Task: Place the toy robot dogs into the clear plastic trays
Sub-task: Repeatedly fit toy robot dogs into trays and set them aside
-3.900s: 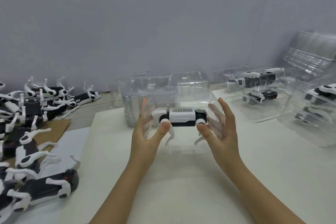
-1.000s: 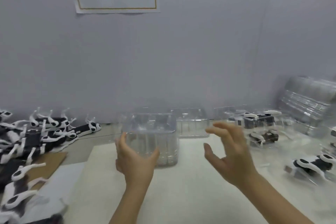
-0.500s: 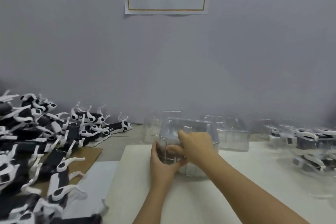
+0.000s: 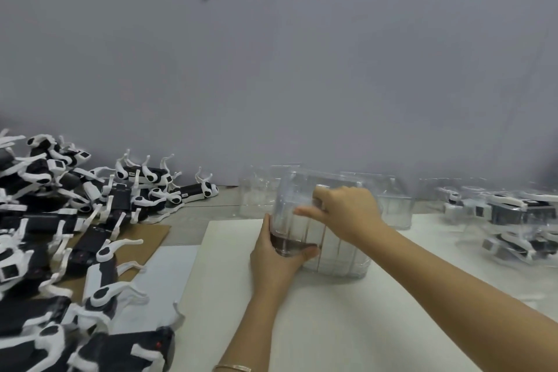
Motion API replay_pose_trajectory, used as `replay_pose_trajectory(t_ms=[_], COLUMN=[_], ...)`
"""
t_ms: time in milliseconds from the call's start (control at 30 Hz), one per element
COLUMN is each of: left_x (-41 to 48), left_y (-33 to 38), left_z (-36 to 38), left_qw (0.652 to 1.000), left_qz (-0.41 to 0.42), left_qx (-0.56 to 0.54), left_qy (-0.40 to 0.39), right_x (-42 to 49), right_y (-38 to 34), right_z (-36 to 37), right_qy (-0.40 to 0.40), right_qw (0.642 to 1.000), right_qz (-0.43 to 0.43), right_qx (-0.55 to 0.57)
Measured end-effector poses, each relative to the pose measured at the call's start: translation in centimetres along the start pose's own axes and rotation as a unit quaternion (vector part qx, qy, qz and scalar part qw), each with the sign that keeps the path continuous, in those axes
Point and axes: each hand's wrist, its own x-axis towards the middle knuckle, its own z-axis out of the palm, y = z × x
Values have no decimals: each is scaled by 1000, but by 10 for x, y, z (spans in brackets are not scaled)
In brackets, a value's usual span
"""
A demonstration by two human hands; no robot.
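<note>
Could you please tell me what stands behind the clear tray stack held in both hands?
More clear trays stand behind the clear tray stack, near the wall. The right hand and left hand hide part of that space.

1 thin gold bracelet circles the left wrist.

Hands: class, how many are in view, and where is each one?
2. The left hand grips the lower left corner of the nearest clear trays; the right hand grips their top. None seems hidden.
</note>
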Motion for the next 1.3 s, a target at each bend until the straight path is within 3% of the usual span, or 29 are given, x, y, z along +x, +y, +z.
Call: replay_pose_trajectory(t_ms=[200,300,367,467,567,667,833,1033,1133,1200,1300], left_x=[-7,-23,-31,-36,-32,-30,-18,-8,-4,5,21], left_y=[5,20,42,80,96,88,64,59,59,65,82], left_z=[-2,-6,-9,-14,-11,-7,-2,-7,-16,-19,-16], left_qw=[999,994,987,982,977,922,949,978,980,984,995], left_qz=[9,34,75,89,-12,-123,-128,-118,-117,-60,49], left_qx=[-48,-96,-116,-137,-213,-366,-275,-139,-55,-69,-42], left_qy=[-12,45,88,93,27,2,83,101,150,153,73], right_x=[20,10,-7,-29,-35,-31,-27,-7,-1,1,6], right_y=[11,16,15,6,-8,-11,0,5,7,7,8], right_z=[-46,-77,-93,-95,-82,-70,-63,-41,-30,-26,-33], right_qy=[36,129,222,314,287,263,280,217,196,191,183], right_qw=[995,981,953,931,949,956,952,972,978,978,974], right_qz=[63,105,146,140,89,79,75,45,20,30,78], right_qx=[67,98,147,124,94,100,101,82,68,76,105])
